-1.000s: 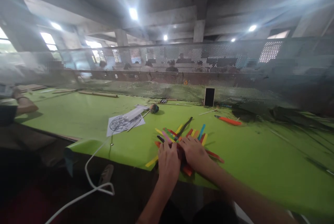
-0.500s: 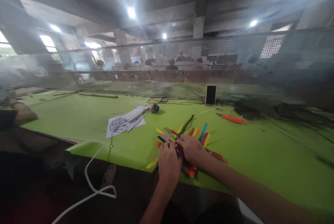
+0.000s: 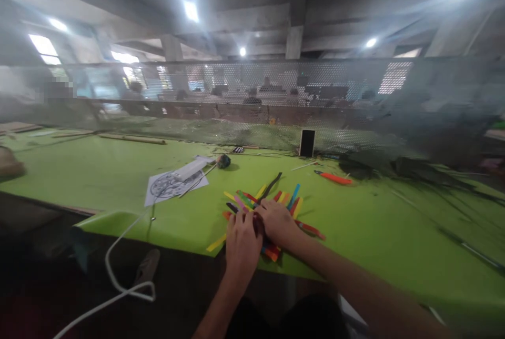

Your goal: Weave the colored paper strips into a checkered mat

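Flat strips [image 3: 294, 197] in red, yellow, blue, green, pink and black fan out near the table's front edge, seemingly crossed over each other in the middle. My left hand [image 3: 243, 239] is bent over the near left side of them, its fingers curled down onto the strips. Close against it, my right hand [image 3: 278, 221] presses on the centre from the right with fingers closed. Both hands cover the crossing point, so which strips each one pinches is hidden. A long dark strip [image 3: 271, 186] sticks out beyond the fingers.
Left lies a printed sheet [image 3: 160, 194], with a dark round ball [image 3: 223, 161] nearby. An orange-handled tool [image 3: 335, 178] lies right, and a black phone-like slab [image 3: 306, 143] stands against the mesh screen [image 3: 221, 112]. A white cable [image 3: 110, 270] hangs at front left. Another person's arm [image 3: 10, 162] rests far left.
My view has turned slightly right, so everything appears shifted left. Both hands stay on the strips with almost no visible finger movement.
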A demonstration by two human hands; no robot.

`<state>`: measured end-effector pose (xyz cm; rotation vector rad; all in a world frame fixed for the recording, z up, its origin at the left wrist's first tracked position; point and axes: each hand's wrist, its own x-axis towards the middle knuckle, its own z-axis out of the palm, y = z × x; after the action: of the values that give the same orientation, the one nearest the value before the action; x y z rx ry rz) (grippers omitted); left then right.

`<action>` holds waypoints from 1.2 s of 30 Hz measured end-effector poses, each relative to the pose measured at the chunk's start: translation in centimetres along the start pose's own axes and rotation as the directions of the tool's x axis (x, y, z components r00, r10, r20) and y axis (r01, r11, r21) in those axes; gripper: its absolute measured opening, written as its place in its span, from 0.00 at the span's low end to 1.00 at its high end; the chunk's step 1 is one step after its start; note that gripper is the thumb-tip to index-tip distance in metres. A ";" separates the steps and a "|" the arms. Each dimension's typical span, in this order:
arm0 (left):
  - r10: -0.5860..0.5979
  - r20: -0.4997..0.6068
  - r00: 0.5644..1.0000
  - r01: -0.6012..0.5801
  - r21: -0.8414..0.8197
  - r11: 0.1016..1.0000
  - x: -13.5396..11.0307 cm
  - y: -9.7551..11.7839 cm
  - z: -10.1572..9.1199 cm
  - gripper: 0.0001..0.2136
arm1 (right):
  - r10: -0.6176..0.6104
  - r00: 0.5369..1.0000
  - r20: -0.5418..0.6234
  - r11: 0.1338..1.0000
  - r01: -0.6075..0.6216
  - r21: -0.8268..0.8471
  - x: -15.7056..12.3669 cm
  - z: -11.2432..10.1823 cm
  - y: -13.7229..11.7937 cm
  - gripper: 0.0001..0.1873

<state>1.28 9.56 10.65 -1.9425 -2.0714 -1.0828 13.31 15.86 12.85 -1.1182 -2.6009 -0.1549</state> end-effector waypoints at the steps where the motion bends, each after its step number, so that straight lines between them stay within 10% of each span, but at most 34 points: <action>1: 0.021 -0.013 1.000 -0.021 -0.006 1.000 -0.1 -0.1 0.1 0.10 | 0.004 1.000 0.007 1.000 -0.004 -0.006 0.1 0.0 -0.1 0.11; 10: 0.023 -0.211 0.977 -0.101 -0.366 0.925 -0.7 -2.2 -0.1 0.08 | 0.108 0.982 -0.156 0.954 -0.058 0.295 -1.3 -2.5 2.6 0.15; 19: 0.190 -0.092 0.977 -0.208 -0.273 0.939 -0.9 -1.5 -0.6 0.10 | -0.070 0.997 0.039 0.986 0.075 -0.147 -3.9 -2.0 0.2 0.17; 28: 0.220 0.046 0.974 -0.200 -0.263 0.944 -0.6 -1.9 -1.1 0.06 | -0.054 0.997 0.056 0.990 0.061 -0.127 -3.8 -1.9 0.4 0.18; 36: 0.353 -0.109 0.929 -0.365 -0.417 0.832 -1.6 -1.9 -3.5 0.07 | 0.023 0.969 -0.244 0.980 0.026 0.197 -8.0 -6.7 -2.1 0.19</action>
<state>-1.54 6.46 11.62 -2.3646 -1.4358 -1.5539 18.50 7.44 16.71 -0.9612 -2.3391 -0.0295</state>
